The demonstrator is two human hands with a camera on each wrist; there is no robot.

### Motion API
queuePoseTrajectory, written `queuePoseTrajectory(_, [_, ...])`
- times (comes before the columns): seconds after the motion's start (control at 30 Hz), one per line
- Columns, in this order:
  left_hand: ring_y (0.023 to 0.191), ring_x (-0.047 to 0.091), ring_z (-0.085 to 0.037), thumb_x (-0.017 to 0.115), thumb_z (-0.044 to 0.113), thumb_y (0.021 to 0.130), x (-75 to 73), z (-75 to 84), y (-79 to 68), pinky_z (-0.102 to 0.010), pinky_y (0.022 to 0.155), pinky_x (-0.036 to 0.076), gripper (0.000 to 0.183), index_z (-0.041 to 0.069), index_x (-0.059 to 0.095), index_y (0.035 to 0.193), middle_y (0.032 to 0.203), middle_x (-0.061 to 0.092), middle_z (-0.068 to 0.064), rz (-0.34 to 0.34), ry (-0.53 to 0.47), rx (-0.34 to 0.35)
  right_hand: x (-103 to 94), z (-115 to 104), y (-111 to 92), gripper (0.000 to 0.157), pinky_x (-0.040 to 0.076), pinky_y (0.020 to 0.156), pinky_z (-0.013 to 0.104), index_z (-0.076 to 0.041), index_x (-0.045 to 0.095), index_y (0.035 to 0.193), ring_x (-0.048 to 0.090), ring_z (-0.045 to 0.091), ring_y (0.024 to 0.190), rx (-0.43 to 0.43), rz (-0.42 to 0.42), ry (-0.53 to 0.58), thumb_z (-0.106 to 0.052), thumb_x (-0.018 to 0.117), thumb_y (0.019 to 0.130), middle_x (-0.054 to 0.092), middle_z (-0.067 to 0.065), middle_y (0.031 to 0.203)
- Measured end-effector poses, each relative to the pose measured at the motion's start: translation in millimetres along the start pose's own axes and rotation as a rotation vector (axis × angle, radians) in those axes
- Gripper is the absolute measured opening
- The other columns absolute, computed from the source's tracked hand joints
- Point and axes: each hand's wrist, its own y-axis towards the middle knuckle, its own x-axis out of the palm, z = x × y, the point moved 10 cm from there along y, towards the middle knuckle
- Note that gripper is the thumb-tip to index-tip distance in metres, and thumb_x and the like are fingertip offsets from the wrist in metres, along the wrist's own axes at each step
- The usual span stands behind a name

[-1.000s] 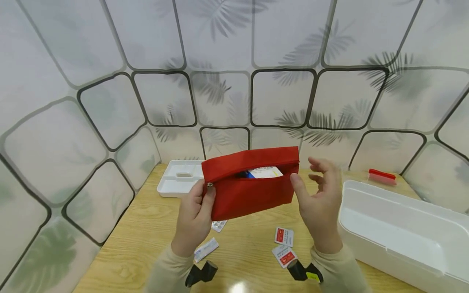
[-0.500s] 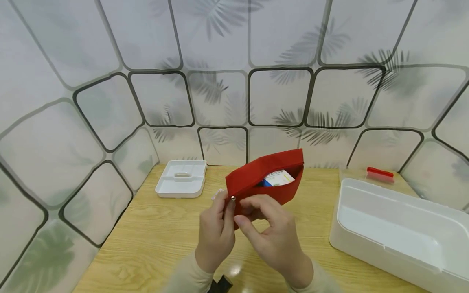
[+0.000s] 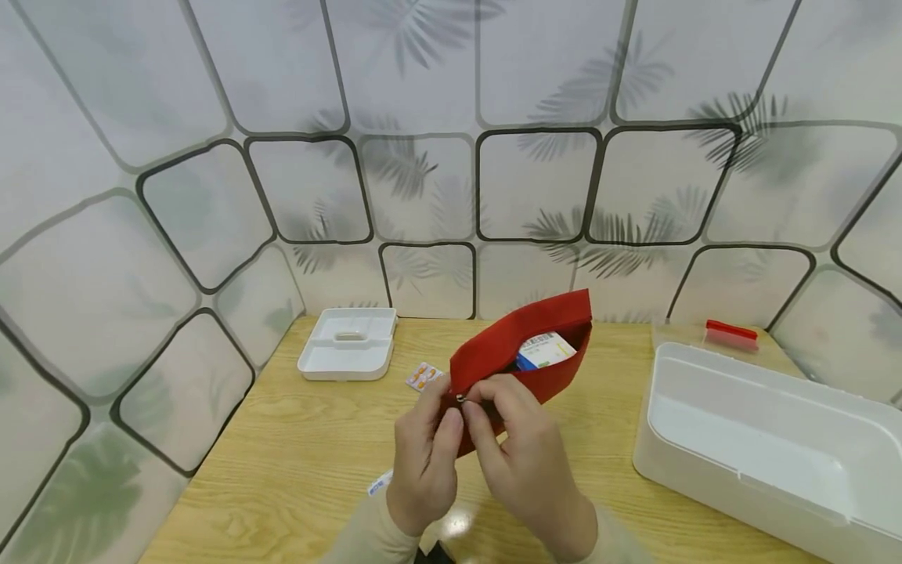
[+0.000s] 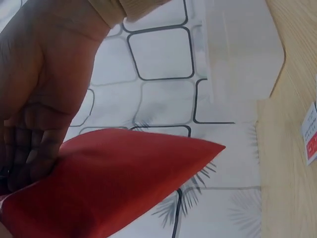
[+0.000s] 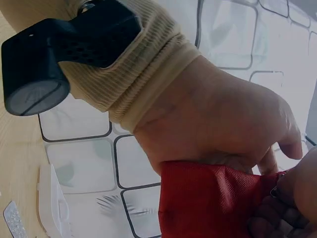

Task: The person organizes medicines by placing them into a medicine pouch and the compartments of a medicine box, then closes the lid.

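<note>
Left hand (image 3: 424, 458) grips the near-left corner of a red pouch (image 3: 493, 345) raised over the counter (image 3: 310, 439); right hand (image 3: 532, 462) pinches a small metal pull (image 3: 461, 398) there, exact fingertip contact hard to make out. Pouch tilted, mouth gaping. White-and-blue box (image 3: 546, 349) inside: lower part hidden, print too small to read. Blister pack (image 3: 423, 377) of orange pills lies just beyond the left hand, partly covered. White packet (image 3: 379, 482) mostly hidden by left hand and sleeve. Red-and-white card (image 4: 310, 134) cut off at the edge of the left wrist view. White bin (image 3: 726, 489) runs out of frame at right; behind it, a red-topped clear item (image 3: 731, 335), contents unclear. Counter: pale wood grain, glare spot near the wrists. White tray (image 3: 345, 366) at far left. Wall (image 3: 423, 188) behind: pale, printed with dark rounded outlines and leaves.
</note>
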Motion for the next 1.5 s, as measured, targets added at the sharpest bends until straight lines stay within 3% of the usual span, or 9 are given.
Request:
queuePoseTrajectory(0.2, [0.06,0.059,-0.013,0.044,-0.009,0.093,-15.1,-3.5,-2.6,-0.022,0.053,0.052,0.02,-0.002,0.062,0.099,0.074,0.062,-0.009,0.154,0.089,-0.069,9.9,-10.5,-3.5,0.012,0.046,0.063,0.015,-0.006,0.059,0.092,0.051,0.009,0.073,-0.073,-0.031,-0.024,-0.015,0.052,0.099,0.059,0.001,0.088])
queuePoseTrajectory(0.3, [0.053,0.052,-0.01,0.046,-0.01,0.092,-18.5,-1.3,-2.9,-0.018,0.047,0.046,0.02,0.001,0.062,0.089,0.067,0.057,-0.005,0.19,0.154,-0.051,12.0,-11.8,-4.8,0.014,0.046,0.064,0.014,-0.007,0.059,0.092,0.051,0.009,0.073,-0.083,-0.035,-0.029,-0.015,0.051,0.099,0.058,0.001,0.088])
queuePoseTrajectory(0.5, [0.055,0.054,-0.01,0.048,0.001,0.097,-19.1,6.3,-2.4,-0.019,0.049,0.048,0.017,-0.001,0.063,0.089,0.068,0.06,-0.006,0.212,0.265,0.048,11.4,-11.1,-4.5,0.014,0.047,0.064,0.014,-0.007,0.057,0.089,0.052,0.008,0.071,-0.084,-0.031,-0.08,-0.014,0.049,0.099,0.055,0.0,0.085])
queuePoseTrajectory(0.67, [0.054,0.055,-0.011,0.047,0.009,0.1,-19.3,9.4,-3.1,-0.02,0.049,0.049,0.022,-0.004,0.063,0.092,0.068,0.062,-0.007,0.22,0.313,0.091,11.3,-7.9,-4.2,0.016,0.047,0.061,0.014,-0.007,0.055,0.087,0.051,0.007,0.067,-0.066,-0.039,-0.13,-0.015,0.047,0.098,0.053,-0.001,0.08])
queuePoseTrajectory(0.9, [0.057,0.058,-0.014,0.048,0.008,0.1,-28.0,8.1,-3.2,-0.023,0.05,0.051,0.02,-0.004,0.063,0.094,0.075,0.065,-0.01,0.257,0.359,0.065,3.3,-1.9,-2.4,0.01,0.052,0.062,0.017,-0.006,0.055,0.087,0.057,0.009,0.068,-0.042,-0.015,-0.168,-0.011,0.049,0.094,0.054,0.0,0.079])
queuePoseTrajectory(1.13, [0.061,0.063,-0.018,0.048,0.006,0.099,-35.0,6.3,-1.2,-0.026,0.054,0.054,0.019,-0.005,0.063,0.1,0.081,0.068,-0.012,0.268,0.342,0.046,-4.8,5.3,-1.5,0.005,0.052,0.062,0.018,-0.006,0.056,0.087,0.056,0.009,0.068,0.0,-0.008,-0.163,-0.008,0.052,0.09,0.056,0.0,0.079])
queuePoseTrajectory(1.3, [0.063,0.064,-0.018,0.049,0.006,0.099,-40.6,5.0,0.5,-0.028,0.057,0.055,0.018,-0.004,0.063,0.094,0.079,0.067,-0.01,0.284,0.353,0.022,-12.2,10.2,0.0,0.002,0.051,0.062,0.018,-0.006,0.056,0.086,0.055,0.009,0.068,0.026,0.011,-0.199,-0.006,0.054,0.087,0.056,0.0,0.079])
queuePoseTrajectory(1.5, [0.055,0.056,-0.015,0.049,0.006,0.099,-49.2,5.1,1.7,-0.024,0.05,0.049,0.019,-0.002,0.061,0.086,0.069,0.06,-0.007,0.324,0.364,0.014,-19.4,14.8,2.0,0.004,0.051,0.062,0.02,-0.006,0.057,0.085,0.055,0.009,0.067,0.054,0.029,-0.234,-0.003,0.058,0.083,0.057,0.0,0.078])
